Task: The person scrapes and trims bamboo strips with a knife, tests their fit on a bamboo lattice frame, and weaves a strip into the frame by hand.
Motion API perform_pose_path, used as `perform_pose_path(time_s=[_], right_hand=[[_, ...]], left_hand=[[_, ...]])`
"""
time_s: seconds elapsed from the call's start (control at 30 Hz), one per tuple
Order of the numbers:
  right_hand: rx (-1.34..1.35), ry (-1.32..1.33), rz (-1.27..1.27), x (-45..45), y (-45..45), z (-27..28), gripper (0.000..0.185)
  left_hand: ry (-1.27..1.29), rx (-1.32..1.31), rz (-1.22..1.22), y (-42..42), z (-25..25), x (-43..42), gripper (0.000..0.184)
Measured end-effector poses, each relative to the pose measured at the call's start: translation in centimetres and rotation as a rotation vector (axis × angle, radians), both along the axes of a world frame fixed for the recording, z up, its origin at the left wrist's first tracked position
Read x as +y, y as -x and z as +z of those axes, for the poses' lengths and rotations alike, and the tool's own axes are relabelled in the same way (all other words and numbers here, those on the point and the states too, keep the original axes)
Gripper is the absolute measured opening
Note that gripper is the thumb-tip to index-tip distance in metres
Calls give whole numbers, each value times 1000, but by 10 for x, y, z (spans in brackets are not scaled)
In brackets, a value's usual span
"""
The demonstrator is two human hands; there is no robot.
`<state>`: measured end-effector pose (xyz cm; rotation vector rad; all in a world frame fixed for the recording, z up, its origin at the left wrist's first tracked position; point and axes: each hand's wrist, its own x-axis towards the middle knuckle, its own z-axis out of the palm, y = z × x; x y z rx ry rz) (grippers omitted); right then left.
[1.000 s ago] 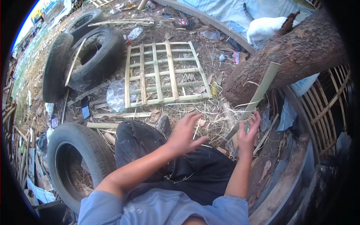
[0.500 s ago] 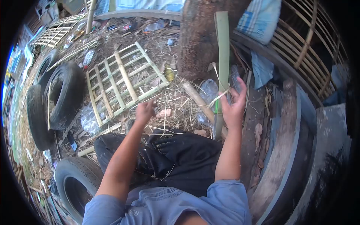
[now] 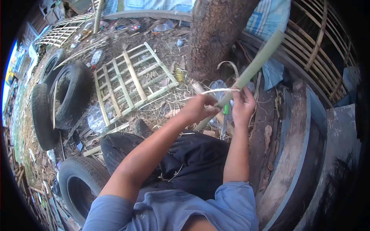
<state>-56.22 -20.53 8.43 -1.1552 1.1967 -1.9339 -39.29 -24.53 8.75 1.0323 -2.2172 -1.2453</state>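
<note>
A long green bamboo strip slants from the upper right down toward my lap. My left hand is closed round its lower part. Higher up, my right hand pinches at the strip, its fingertips partly hidden behind it. A thin pale shaving runs from between my hands to the left, and another curled shaving stands beside the bamboo. Just left of my right hand shows a bright green object, mostly covered; I cannot tell whether it is held.
A bamboo lattice panel lies on littered ground ahead. Several old tyres stand at the left. A tree trunk rises in front, with a round pole near its base. Wooden boards run along my right.
My left hand has come up from the left and closed on the bamboo. The strip has tipped from nearly upright to slanting right. My right hand has drawn its fingers in.
</note>
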Motion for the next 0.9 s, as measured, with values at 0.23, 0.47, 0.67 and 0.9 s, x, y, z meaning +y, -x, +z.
perform_pose_path(time_s=[0.23,0.47,0.67,0.9], right_hand=[[-164,-80,-249,2,25,7,26],[772,-906,-280,25,161,-98,51],[836,-972,-352,35,42,32,54],[708,-573,761,22,-96,-3,65]], left_hand=[[19,255,-157,-18,-28,7,23],[-515,604,153,-82,-34,13,23],[-549,535,136,-121,-26,24,19],[-813,836,514,-162,-33,27,18]])
